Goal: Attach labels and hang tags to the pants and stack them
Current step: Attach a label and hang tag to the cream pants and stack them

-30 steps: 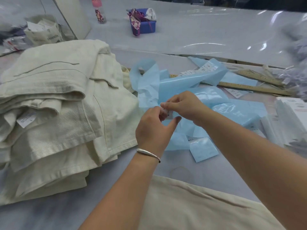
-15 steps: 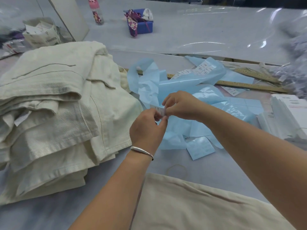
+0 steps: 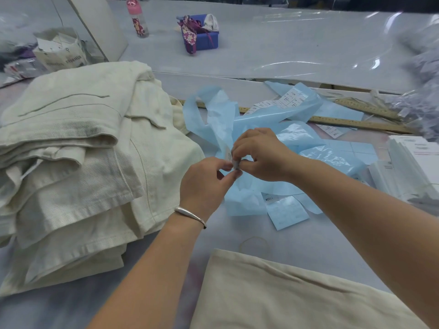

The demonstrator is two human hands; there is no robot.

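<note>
Blue box [image 3: 206, 40] — fabric scraps [image 3: 190, 34] inside, hands pinch label [image 3: 230, 156]

**Label at the fingertips, pants stacked left**

Small white label [image 3: 230, 156], printed, pinched at frame centre over a tangle of pale blue backing strips [image 3: 259, 119]; more white labels [image 3: 288, 99] sit on a strip in the upper right. Folded cream pants stack [image 3: 78, 148], unevenly piled, fills the left of the frame. Another cream pair [image 3: 285, 295] lies flat at bottom centre. White hang tags [image 3: 413, 162] stacked at the right edge.
</note>
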